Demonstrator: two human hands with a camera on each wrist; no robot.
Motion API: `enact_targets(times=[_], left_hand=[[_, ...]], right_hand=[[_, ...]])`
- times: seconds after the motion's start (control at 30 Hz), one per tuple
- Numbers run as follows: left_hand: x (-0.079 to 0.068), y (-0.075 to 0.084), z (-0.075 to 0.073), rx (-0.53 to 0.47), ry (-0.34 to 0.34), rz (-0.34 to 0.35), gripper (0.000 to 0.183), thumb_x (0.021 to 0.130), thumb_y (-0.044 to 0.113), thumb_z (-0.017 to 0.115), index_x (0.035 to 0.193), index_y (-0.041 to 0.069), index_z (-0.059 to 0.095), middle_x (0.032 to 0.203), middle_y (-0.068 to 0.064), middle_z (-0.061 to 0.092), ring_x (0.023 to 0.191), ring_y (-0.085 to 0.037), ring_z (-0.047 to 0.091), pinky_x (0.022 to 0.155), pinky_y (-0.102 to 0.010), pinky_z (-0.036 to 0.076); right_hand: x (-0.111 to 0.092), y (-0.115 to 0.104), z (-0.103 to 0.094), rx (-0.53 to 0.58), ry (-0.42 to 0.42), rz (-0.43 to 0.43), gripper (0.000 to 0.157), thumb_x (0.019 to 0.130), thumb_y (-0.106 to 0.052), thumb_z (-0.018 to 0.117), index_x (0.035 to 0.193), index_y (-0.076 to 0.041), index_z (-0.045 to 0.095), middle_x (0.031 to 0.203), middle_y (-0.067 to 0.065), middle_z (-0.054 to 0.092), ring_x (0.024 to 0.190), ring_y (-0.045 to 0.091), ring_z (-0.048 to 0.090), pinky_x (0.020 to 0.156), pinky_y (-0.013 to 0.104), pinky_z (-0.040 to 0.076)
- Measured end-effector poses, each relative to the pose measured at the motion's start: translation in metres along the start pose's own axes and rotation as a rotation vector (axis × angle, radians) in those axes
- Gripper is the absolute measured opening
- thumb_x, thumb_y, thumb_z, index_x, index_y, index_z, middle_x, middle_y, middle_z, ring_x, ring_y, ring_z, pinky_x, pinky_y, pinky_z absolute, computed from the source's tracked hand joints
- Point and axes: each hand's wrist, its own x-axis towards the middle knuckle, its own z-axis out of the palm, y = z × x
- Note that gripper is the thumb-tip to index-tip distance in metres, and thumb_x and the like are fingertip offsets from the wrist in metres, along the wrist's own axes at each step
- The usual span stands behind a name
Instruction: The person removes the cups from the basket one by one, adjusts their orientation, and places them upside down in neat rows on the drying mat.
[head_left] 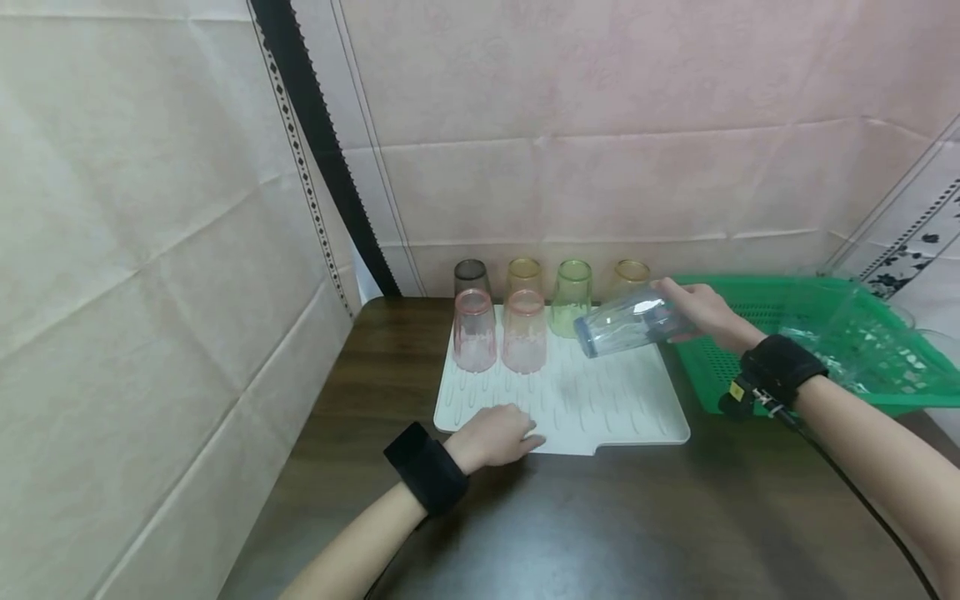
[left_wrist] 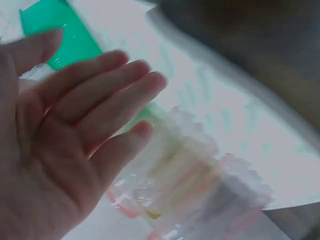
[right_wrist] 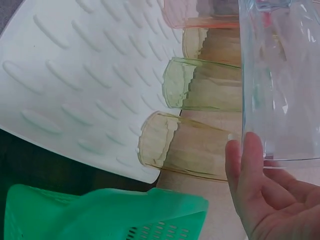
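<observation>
My right hand (head_left: pixel 701 310) grips a clear, bluish drinking glass (head_left: pixel 626 322) by one end, holding it tilted above the right side of a white ridged drainer tray (head_left: pixel 592 404). In the right wrist view that clear glass (right_wrist: pixel 295 95) is cut off by the frame edge. Two pink glasses (head_left: pixel 475 337) stand on the tray's left part. Behind them is a row with a dark grey glass (head_left: pixel 471 271), a green glass (head_left: pixel 572 300) and amber glasses (head_left: pixel 632 272). My left hand (head_left: pixel 495 435), fingers relaxed and holding nothing, is at the tray's front left edge; whether it touches is unclear.
A green plastic basket (head_left: pixel 750 283) with several clear glasses (head_left: pixel 817 312) stands right of the tray, near it. The dark wooden table (head_left: pixel 600 525) extends in front. Fabric-covered walls (head_left: pixel 637 183) rise behind and on the left.
</observation>
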Motion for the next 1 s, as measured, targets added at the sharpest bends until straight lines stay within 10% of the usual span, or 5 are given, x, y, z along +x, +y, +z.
enact_targets(times=[0.13, 0.3, 0.7, 1.0], left_hand=[[0.022, 0.011, -0.018, -0.082, 0.230, -0.032, 0.034, 0.094, 0.039, 0.061, 0.094, 0.005, 0.066, 0.070, -0.001, 0.059, 0.058, -0.007, 0.051, 0.051, -0.019, 0.044], [0.049, 0.022, -0.034, -0.296, 0.424, -0.080, 0.074, 0.090, 0.042, 0.067, 0.144, 0.001, 0.037, 0.133, -0.017, 0.058, 0.115, -0.021, 0.061, 0.094, -0.034, 0.052], [0.079, 0.030, -0.038, -0.500, 0.470, -0.118, 0.077, 0.082, 0.037, 0.077, 0.144, 0.011, 0.041, 0.138, -0.012, 0.056, 0.124, -0.027, 0.055, 0.099, -0.041, 0.048], [0.077, 0.034, -0.051, -0.417, 0.533, -0.098, 0.066, 0.077, 0.033, 0.081, 0.134, 0.010, 0.057, 0.126, -0.011, 0.064, 0.111, -0.023, 0.062, 0.089, -0.032, 0.053]], right_hand=[[0.000, 0.002, 0.001, 0.032, -0.015, -0.018, 0.087, 0.096, -0.065, 0.028, 0.146, 0.006, 0.031, 0.136, 0.033, 0.046, 0.115, 0.040, 0.056, 0.084, 0.045, 0.057], [-0.001, 0.003, 0.002, 0.067, -0.026, -0.030, 0.084, 0.097, -0.064, 0.028, 0.144, 0.006, 0.035, 0.134, 0.033, 0.048, 0.109, 0.034, 0.062, 0.085, 0.046, 0.057], [-0.007, 0.004, 0.006, 0.121, -0.058, -0.017, 0.084, 0.096, -0.065, 0.032, 0.142, 0.005, 0.037, 0.137, 0.033, 0.047, 0.111, 0.035, 0.062, 0.088, 0.048, 0.055], [-0.012, 0.014, 0.004, 0.198, -0.221, -0.059, 0.086, 0.098, -0.065, 0.019, 0.152, 0.002, 0.016, 0.147, 0.036, 0.033, 0.128, 0.050, 0.045, 0.099, 0.054, 0.047]])
